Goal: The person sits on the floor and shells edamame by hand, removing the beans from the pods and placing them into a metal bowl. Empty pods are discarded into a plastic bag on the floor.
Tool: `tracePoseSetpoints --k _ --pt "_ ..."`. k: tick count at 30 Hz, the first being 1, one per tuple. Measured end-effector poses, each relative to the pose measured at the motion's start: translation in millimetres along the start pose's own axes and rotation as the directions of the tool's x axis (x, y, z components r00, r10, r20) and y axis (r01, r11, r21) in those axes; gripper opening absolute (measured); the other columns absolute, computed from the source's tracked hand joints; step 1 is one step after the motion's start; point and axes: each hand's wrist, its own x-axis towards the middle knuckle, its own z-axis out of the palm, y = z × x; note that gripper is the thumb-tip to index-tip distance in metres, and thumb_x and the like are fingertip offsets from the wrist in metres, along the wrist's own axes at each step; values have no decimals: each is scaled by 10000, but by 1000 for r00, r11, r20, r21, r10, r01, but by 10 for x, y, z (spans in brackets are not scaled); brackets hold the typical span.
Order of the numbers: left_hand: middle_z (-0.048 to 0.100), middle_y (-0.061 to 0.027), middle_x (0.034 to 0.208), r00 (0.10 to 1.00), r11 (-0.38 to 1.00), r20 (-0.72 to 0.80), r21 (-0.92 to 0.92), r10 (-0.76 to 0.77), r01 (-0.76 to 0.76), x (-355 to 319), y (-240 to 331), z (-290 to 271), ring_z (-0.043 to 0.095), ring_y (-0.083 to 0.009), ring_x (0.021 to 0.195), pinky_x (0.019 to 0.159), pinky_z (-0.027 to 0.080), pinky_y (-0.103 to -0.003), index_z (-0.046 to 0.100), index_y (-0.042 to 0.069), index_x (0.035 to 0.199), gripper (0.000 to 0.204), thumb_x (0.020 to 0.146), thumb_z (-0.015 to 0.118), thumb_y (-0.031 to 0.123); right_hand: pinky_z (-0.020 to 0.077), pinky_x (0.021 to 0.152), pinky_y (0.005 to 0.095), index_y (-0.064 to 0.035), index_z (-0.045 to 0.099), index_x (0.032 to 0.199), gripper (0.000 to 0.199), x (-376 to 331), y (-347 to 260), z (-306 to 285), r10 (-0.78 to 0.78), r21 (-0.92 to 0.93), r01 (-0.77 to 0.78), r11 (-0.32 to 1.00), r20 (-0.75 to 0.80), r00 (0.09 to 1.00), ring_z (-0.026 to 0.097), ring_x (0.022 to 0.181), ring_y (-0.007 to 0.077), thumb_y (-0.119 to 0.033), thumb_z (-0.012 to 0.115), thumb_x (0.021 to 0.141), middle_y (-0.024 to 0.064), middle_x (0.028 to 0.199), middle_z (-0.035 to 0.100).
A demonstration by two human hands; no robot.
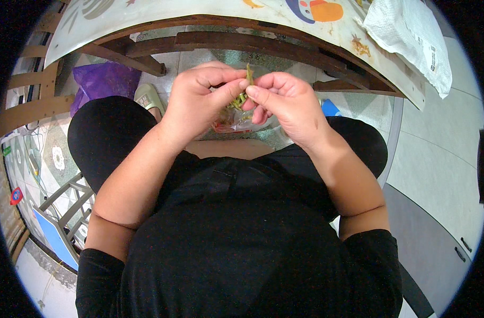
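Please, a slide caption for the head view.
Left hand and right hand pinch a slender yellow-green piece above clear plastic.

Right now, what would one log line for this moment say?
left hand: pinching green piece | right hand: pinching same piece | below: green bits, clear plastic | ahead: table | table's right end: white bag

Markings: large letters on the strap of the green slipper (145,95), beneath the table (199,9); small dark print, illegible, on the white bag (403,37) at the table's right end
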Motion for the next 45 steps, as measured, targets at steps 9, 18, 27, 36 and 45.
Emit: tracePoseSetpoints --k 9,18,27,36,45 --pt "589 -80 722 999 999 23 -5 -34 34 -25 -5 -12 552 -117 646 583 438 -222 609 -19 771 120 695 601 74 429 473 198 -13 526 771 128 -10 61 32 -47 -104 45 994 -21 999 501 510 66 -136 557 788 32 651 558" --pt "585 -39 694 972 957 -43 -188 -233 221 -82 32 42 532 -89 618 567 429 -211 594 -22 768 103 715 579 66 435 528 202 -7 531 810 129 -58 0 68 -9 -100 13 995 38 999 517 562 78 -133 503 819 52 704 567" --pt "574 -22 703 870 590 189 -668 -455 454 -46 -43 37 476 -61 583 534 378 -175 570 8 814 134 757 584 129 373 479 174 4 530 859 174 39 1 -91 62 120 -89 989 216 974 464 521 66 -160 475 838 47 682 553" --pt "542 5 669 916 711 76 -607 -393 355 -73 -20 91 457 -54 575 526 369 -174 567 33 791 158 756 608 181 393 484 189 -19 543 772 121 17 51 2 -102 -139 99 985 -17 995 473 540 57 -124 600 752 14 664 553" --pt "511 4 637 698 299 501 -658 -511 691 -86 -64 34 459 -68 533 484 386 -197 514 57 814 162 781 574 204 392 529 270 -21 543 786 101 19 24 -113 -481 -720 529 449 304 822 498 591 189 -29 592 697 73 661 517"
